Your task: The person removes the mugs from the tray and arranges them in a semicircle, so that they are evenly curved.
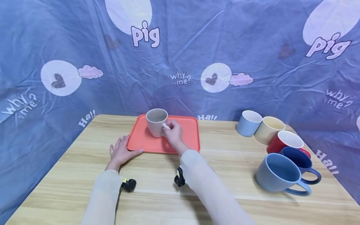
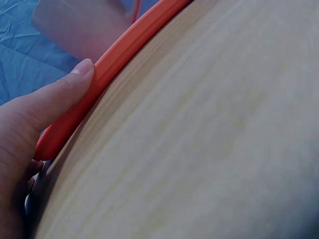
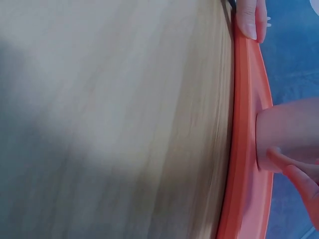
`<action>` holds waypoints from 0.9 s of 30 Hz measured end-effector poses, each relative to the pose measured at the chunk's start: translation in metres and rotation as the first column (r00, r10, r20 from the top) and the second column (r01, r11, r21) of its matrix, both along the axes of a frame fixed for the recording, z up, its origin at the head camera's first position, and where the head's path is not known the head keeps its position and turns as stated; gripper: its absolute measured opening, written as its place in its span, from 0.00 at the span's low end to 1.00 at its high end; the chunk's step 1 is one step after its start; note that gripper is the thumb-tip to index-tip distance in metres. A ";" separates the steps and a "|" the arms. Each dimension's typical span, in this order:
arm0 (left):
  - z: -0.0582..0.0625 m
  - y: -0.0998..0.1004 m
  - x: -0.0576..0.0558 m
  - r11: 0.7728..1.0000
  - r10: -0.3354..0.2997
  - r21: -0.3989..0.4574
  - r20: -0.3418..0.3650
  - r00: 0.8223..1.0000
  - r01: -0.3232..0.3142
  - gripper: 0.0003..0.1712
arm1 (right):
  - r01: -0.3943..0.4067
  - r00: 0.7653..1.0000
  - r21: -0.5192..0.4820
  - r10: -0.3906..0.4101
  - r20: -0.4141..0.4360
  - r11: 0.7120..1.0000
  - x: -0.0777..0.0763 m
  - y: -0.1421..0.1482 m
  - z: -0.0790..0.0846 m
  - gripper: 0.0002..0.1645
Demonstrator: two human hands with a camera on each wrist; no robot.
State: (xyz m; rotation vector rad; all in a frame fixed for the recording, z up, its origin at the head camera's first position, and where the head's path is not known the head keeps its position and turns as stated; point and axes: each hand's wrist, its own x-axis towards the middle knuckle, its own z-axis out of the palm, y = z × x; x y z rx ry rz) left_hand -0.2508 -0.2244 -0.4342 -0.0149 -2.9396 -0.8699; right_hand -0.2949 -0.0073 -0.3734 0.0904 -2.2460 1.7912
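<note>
On an orange tray (image 1: 185, 134) stands a grey-beige mug (image 1: 156, 122), upright, left of the tray's middle. My right hand (image 1: 173, 134) pinches the mug's handle with thumb and fingers; the right wrist view shows the mug's base (image 3: 264, 142) on the tray. At the tray's near left corner is my left hand (image 1: 121, 152), fingers spread fairly straight along the left side. Its thumb (image 2: 65, 94) lies against the tray's near rim in the left wrist view, while its other fingers are mostly hidden there.
To the right, several mugs form a slanting row: light blue (image 1: 248, 123), cream (image 1: 269, 129), red (image 1: 274, 145), navy (image 1: 298, 157) and grey-blue (image 1: 270, 175). A blue printed cloth (image 1: 185, 56) hangs behind the wooden table (image 1: 152, 203).
</note>
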 end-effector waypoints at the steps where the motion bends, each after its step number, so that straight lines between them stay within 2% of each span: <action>1: 0.000 0.000 0.000 1.000 -0.001 0.001 0.001 1.000 0.001 0.64 | 0.000 1.000 0.003 0.000 -0.005 1.000 0.001 0.002 -0.001 0.06; 6: 0.001 0.001 0.001 1.000 -0.004 0.009 0.005 1.000 0.004 0.64 | -0.001 1.000 -0.027 0.001 0.020 1.000 0.005 0.011 -0.002 0.06; 10: 0.002 0.001 0.001 1.000 -0.005 0.008 0.008 1.000 0.005 0.64 | 0.002 0.997 -0.125 0.008 0.080 0.992 0.010 0.017 0.001 0.07; 17: 0.002 -0.001 0.001 1.000 -0.006 0.003 0.008 1.000 0.006 0.64 | -0.020 0.989 -0.308 0.064 0.132 0.951 0.020 0.030 0.004 0.09; 19: 0.002 -0.001 0.001 1.000 -0.008 0.002 0.010 1.000 0.008 0.64 | -0.024 0.988 -0.319 0.071 0.138 0.947 0.023 0.035 0.005 0.09; 22: 0.002 -0.001 0.001 1.000 -0.012 0.005 0.011 1.000 0.012 0.64 | -0.019 0.989 -0.290 0.060 0.134 0.957 0.028 0.044 0.007 0.08; 27: 0.003 0.001 0.002 1.000 -0.012 0.007 0.008 1.000 0.012 0.63 | 0.023 0.994 -0.256 0.005 0.110 0.966 0.037 0.060 0.012 0.08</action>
